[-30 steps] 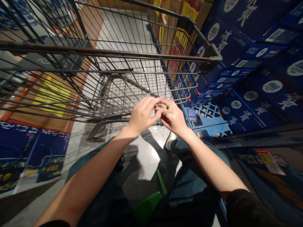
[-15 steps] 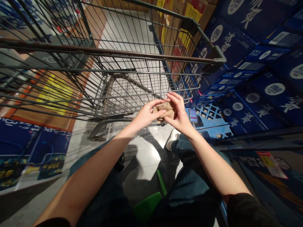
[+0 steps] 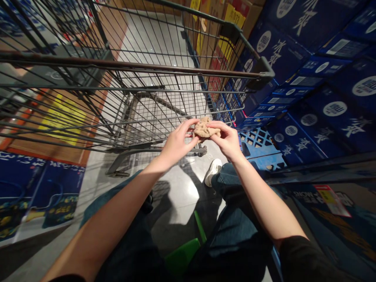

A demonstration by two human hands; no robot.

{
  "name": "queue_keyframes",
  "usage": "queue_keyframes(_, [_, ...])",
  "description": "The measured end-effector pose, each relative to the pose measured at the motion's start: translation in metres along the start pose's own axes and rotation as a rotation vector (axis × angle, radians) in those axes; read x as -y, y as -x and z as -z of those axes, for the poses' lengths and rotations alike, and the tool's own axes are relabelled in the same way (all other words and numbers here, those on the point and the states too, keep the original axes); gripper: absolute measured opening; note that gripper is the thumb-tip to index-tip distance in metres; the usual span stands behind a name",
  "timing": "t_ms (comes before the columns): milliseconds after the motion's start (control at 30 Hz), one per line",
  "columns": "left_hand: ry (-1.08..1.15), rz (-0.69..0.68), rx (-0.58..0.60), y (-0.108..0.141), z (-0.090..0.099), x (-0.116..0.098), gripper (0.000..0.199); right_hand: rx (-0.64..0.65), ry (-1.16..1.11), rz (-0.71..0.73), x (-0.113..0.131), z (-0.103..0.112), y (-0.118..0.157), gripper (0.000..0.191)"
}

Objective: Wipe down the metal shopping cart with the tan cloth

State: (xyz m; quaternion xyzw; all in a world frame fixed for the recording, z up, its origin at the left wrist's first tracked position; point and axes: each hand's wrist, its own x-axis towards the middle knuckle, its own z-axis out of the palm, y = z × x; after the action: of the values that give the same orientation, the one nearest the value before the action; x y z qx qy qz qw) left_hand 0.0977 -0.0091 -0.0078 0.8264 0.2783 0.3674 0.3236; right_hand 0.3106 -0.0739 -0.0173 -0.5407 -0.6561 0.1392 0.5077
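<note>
A crumpled light-brown cloth-like lump [image 3: 204, 129] is held up between both hands, in front of the wire shopping cart [image 3: 176, 72]. My left hand [image 3: 179, 143] pinches its left side between thumb and fingers. On the other side, my right hand [image 3: 227, 140] grips the right part, its thumb below and fingers on top. The lump's surface looks rough and folded; what it is made of I cannot tell.
Blue boxes [image 3: 335, 109] are stacked at the right, beside a blue plastic pallet [image 3: 261, 150]. A phone edge [image 3: 240, 141] shows behind my right hand. Yellow-labelled cartons stand left and behind the cart. A green seat [image 3: 182, 256] is below me, between my legs.
The lump has been turned and now shows more of its rough surface above my fingers. My right hand's fingers have come down onto it, and most of the phone is now hidden.
</note>
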Motion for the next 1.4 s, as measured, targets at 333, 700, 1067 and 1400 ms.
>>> queue_keyframes(333, [-0.669, -0.045, -0.159, 0.000, 0.017, -0.005, 0.064, -0.227, 0.573, 0.137, -0.034, 0.002, 0.005, 0.018])
queue_keyframes(700, [-0.712, -0.013, -0.087, -0.002, 0.006, 0.009, 0.086, -0.202, 0.440, 0.042, -0.051, 0.000, -0.004, 0.033])
queue_keyframes(1067, [-0.680, 0.032, -0.079, -0.005, 0.003, 0.008, 0.080, -0.266, 0.559, 0.140, -0.045, 0.008, -0.002, 0.038])
queue_keyframes(1400, [-0.709, 0.022, -0.065, -0.003, 0.005, 0.009, 0.077, -0.252, 0.472, 0.042, -0.047, 0.023, -0.007, 0.033])
